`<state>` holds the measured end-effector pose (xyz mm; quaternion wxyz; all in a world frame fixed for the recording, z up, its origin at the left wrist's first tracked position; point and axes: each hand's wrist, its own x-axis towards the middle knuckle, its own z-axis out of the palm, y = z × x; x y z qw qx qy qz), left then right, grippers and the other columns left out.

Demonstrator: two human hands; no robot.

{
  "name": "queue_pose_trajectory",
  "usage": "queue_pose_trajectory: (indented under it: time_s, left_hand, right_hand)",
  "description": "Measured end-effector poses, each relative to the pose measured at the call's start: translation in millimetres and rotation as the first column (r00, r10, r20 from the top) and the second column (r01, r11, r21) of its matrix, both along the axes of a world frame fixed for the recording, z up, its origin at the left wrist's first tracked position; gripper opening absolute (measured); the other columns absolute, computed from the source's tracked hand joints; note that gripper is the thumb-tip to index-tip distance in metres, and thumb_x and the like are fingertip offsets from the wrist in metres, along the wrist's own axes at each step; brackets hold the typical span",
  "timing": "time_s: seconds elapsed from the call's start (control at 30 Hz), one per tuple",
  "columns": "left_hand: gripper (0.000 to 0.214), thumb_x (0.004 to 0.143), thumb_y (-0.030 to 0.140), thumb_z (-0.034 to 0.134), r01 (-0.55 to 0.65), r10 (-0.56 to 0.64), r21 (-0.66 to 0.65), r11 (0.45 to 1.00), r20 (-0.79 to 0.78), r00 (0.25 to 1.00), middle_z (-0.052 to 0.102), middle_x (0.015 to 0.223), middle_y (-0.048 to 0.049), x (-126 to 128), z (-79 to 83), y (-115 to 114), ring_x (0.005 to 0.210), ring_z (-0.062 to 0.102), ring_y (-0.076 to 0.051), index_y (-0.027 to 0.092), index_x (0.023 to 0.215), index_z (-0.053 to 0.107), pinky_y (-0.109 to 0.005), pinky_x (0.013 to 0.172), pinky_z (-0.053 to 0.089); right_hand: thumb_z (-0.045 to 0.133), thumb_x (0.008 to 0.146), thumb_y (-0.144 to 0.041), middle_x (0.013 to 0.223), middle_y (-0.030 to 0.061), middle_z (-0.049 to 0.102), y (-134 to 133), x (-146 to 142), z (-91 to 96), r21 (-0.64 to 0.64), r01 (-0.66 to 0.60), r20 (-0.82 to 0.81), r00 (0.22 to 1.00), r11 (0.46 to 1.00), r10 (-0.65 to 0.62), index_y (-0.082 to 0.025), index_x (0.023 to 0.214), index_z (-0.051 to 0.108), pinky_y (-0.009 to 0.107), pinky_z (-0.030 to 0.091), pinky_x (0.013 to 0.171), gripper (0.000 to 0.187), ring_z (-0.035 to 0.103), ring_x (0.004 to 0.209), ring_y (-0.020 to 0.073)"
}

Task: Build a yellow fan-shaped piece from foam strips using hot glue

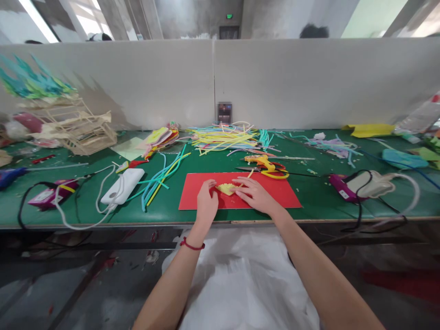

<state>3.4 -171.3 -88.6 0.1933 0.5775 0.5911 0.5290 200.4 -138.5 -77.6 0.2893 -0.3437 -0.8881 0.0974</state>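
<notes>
A small yellow fan-shaped piece with a bumpy edge (227, 188) lies on a red board (192, 192), between my two hands. My left hand (207, 201) curls at its left end, thumb and forefinger close together on that tip. From the right, my right hand (256, 196) reaches over the piece's other end, fingers bent and touching it. A thin yellow strip (251, 173) sticks up by the right fingers. Just beyond the board's back edge lie a yellow-orange glue gun (258, 160) and scissors with yellow handles (275, 175), their blades pointing left.
Behind the board is a pile of coloured strips (225, 140), near a propped phone (224, 113). Loose strips (161, 181) and a white power bank (123, 187) with cables lie left. A purple box (343, 188) with cords sits right. A grey partition (137, 82) borders the back.
</notes>
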Motion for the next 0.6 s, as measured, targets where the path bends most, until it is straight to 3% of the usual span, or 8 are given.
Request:
queue_pose_trajectory:
  time_s: [0.23, 0.6]
  left_hand:
    - [0.034, 0.071, -0.002, 0.044, 0.017, -0.019, -0.021, 1.0, -0.092, 0.996, 0.068, 0.097, -0.0057, 0.3, 4.4, -3.0, 0.096, 0.064, -0.019, 0.019, 0.094, 0.057, -0.039, 0.093, 0.049]
    - [0.033, 0.072, -0.002, 0.044, 0.031, -0.037, -0.051, 0.998, -0.113, 0.993, 0.068, 0.096, -0.0053, 0.9, 7.2, -6.4, 0.095, 0.064, -0.018, 0.019, 0.093, 0.059, -0.038, 0.092, 0.049]
  right_hand:
    - [0.046, 0.092, -0.03, 0.13, 0.0047, 0.058, 0.2, -0.1, 0.5, -0.003, -0.009, 0.047, 0.999, 1.0, 0.009, -0.032, 0.112, 0.067, 0.048, 0.04, 0.103, 0.029, 0.047, 0.125, 0.0231]
    - [0.047, 0.092, -0.031, 0.13, 0.0046, 0.057, 1.4, -0.7, -1.7, 0.005, -0.002, 0.07, 0.998, 1.0, 0.001, -0.031, 0.112, 0.067, 0.047, 0.039, 0.103, 0.028, 0.047, 0.125, 0.0233]
